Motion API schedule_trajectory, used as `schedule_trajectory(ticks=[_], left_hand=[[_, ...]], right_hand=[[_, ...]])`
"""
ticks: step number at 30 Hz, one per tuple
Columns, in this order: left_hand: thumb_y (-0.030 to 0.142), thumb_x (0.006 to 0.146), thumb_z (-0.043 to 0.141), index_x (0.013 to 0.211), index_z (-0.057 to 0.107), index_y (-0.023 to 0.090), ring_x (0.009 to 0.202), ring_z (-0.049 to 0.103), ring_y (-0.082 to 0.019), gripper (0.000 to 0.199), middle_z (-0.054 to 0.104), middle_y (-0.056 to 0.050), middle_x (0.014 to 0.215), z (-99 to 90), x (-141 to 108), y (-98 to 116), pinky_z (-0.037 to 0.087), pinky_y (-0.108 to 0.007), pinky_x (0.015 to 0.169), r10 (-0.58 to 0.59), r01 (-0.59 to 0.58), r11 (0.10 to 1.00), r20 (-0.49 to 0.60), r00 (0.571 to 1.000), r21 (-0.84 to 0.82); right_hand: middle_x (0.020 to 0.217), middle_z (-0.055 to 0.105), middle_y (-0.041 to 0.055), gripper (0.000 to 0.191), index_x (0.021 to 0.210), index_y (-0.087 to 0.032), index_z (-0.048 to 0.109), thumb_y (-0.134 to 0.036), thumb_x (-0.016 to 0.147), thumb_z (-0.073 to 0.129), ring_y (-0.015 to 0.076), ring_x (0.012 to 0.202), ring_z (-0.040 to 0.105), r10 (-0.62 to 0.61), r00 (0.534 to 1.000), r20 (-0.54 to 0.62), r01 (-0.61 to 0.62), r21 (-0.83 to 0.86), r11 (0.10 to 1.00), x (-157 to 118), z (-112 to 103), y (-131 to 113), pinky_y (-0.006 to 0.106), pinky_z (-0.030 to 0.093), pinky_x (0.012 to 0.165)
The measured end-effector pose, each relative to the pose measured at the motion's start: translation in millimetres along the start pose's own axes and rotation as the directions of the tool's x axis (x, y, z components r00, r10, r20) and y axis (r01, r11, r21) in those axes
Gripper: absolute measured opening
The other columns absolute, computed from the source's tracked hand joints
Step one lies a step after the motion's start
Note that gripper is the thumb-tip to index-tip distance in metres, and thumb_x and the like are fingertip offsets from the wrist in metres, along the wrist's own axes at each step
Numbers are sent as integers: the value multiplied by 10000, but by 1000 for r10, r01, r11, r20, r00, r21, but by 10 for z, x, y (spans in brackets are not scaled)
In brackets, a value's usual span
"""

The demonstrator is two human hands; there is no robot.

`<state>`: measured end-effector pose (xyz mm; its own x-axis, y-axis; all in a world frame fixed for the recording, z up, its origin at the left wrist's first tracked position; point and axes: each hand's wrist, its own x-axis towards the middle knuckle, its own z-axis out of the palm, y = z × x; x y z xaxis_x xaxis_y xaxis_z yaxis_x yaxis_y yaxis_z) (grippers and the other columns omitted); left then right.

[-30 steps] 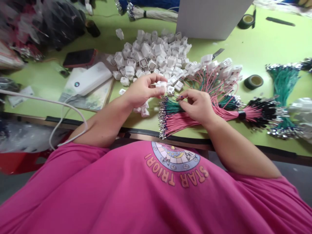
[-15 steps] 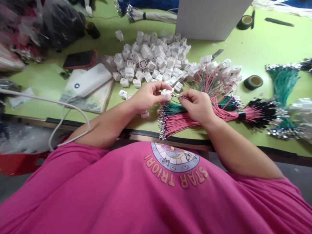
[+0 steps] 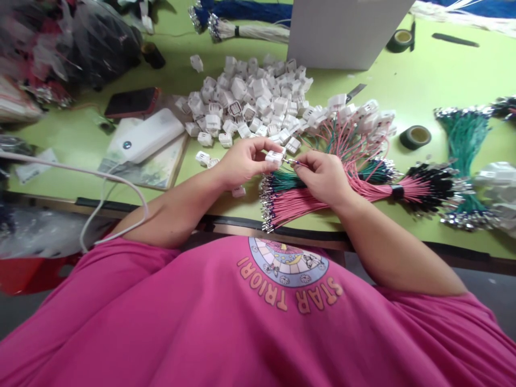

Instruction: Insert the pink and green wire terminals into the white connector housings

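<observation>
Between thumb and fingers, my left hand (image 3: 244, 161) pinches a white plastic connector housing (image 3: 274, 157). My right hand (image 3: 322, 174) is closed on a thin wire (image 3: 293, 162) whose metal terminal points at the housing's right side. Whether the terminal tip is inside the housing I cannot tell. Under my right hand lies a bundle of pink wires (image 3: 298, 207) with silvery terminals, and green wires (image 3: 284, 181) lie along its far side. Beyond my hands is a heap of white connector housings (image 3: 258, 97). Housings with pink and green wires attached (image 3: 346, 129) lie to its right.
A power bank (image 3: 153, 135) rests on a booklet (image 3: 173, 172) at left, near a phone (image 3: 132, 102). Its white cable (image 3: 129, 180) crosses my left arm. Black tape (image 3: 415, 137) and green wire bundles (image 3: 470, 140) are at right. A grey-white box (image 3: 328, 35) stands behind.
Both hands keep nearly the same pose, with the wire's terminal still at the housing. The whole view has shifted slightly.
</observation>
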<state>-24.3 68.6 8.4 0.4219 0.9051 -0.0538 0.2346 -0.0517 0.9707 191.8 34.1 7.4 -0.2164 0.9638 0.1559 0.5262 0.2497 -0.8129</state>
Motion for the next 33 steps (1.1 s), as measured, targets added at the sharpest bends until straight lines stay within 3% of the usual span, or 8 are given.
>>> schedule_trajectory(ticks=[6, 11, 16, 20, 22, 25, 28, 33], left_hand=[[272, 651, 842, 943, 753, 160, 800, 643, -138, 325, 710, -45, 907, 76, 10, -126, 515, -283, 752, 118, -118, 992, 5, 993, 45], [280, 651, 839, 924, 752, 153, 821, 651, -151, 314, 706, -40, 864, 160, -20, -155, 522, -295, 769, 100, -98, 994, 49, 994, -36], [267, 664, 852, 971, 730, 149, 748, 650, -129, 351, 715, -24, 841, 178, -32, -42, 522, -261, 704, -14, 15, 999, 19, 1000, -44], [217, 678, 848, 986, 691, 132, 797, 685, -126, 355, 736, -38, 935, 134, -24, 105, 562, -263, 771, -123, 121, 985, -13, 992, -125], [172, 707, 816, 1010, 670, 127, 817, 703, -128, 340, 737, -44, 936, 120, -34, 161, 574, -270, 795, -187, 184, 968, -2, 982, -170], [127, 761, 757, 1047, 645, 130, 827, 722, -134, 307, 734, -42, 900, 123, -60, 212, 586, -270, 792, -256, 255, 943, 26, 966, -214], [124, 766, 753, 1036, 647, 136, 797, 717, -119, 291, 733, -38, 907, 133, -73, 209, 590, -256, 779, -269, 268, 939, 24, 963, -217], [155, 722, 798, 995, 662, 136, 788, 716, -122, 305, 735, -51, 936, 115, -39, 94, 594, -269, 779, -193, 196, 952, 36, 981, -236]], right_hand=[[645, 590, -11, 119, 702, -172, 617, -223, 799, 571, 119, 621, 491, -25, 999, -30, 26, 40, 999, -7, 35, 19, 269, 375, 639], [622, 575, -19, 111, 687, -175, 610, -204, 785, 565, 116, 606, 489, -42, 999, -6, 42, 34, 999, -14, 70, 45, 271, 374, 637], [623, 574, -17, 107, 691, -179, 611, -205, 783, 565, 114, 597, 478, -45, 999, -16, 45, 17, 999, 0, 83, 38, 276, 370, 625], [736, 625, -12, 94, 847, -186, 650, -235, 767, 638, 102, 590, 459, -58, 993, -106, 61, 31, 998, -14, -5, 9, 274, 370, 599], [723, 624, -13, 59, 818, -193, 644, -245, 800, 623, 106, 596, 476, -80, 991, -105, 83, 28, 996, -32, -67, -3, 276, 379, 607], [684, 628, -3, 154, 724, -193, 638, -242, 854, 572, 125, 639, 528, -154, 987, -45, 152, -42, 987, -58, -109, -5, 285, 406, 649], [683, 640, 9, 193, 695, -192, 646, -224, 861, 553, 135, 654, 551, -222, 975, -35, 214, -142, 966, -78, -73, 9, 289, 419, 671], [734, 675, 36, 216, 729, -200, 674, -220, 886, 526, 155, 695, 592, -265, 964, -24, 253, -229, 940, -115, -1, 20, 293, 427, 687]])
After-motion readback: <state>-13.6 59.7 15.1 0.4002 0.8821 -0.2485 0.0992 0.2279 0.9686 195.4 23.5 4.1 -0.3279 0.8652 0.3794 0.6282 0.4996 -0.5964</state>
